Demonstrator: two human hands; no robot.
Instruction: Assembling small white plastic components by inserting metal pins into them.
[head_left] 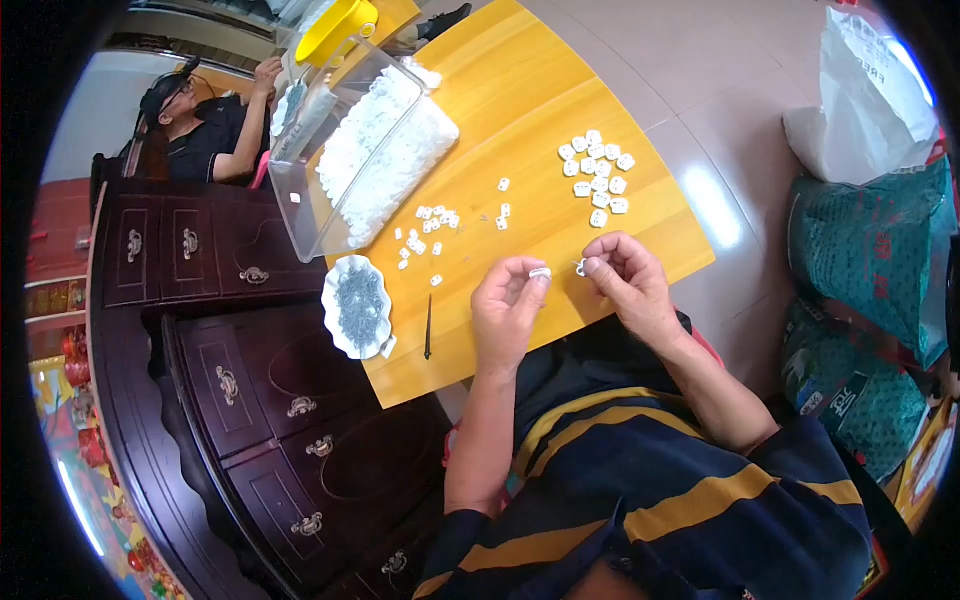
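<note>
Your left hand (508, 308) pinches a small white plastic piece (540, 273) over the near side of the table (520, 90). Your right hand (632, 285), near it, pinches a tinier part (580, 268), perhaps also plastic; white squarish pieces (600, 184) lie beyond that hand.

I wear a dark navy shirt (580, 500) crossed by mustard-yellow bands (700, 503), some slim, others broad, that bend in curves over my front. My right sleeve (815, 450) is short, loose and navy, with a yellow band of its own; my left sleeve (462, 535) is just as dark and stops around the elbow. Below the hem I have on something black (575, 360), its cut hidden by folds. My left hand (506, 312) and right hand (634, 289) are bare, like both forearms.
</note>
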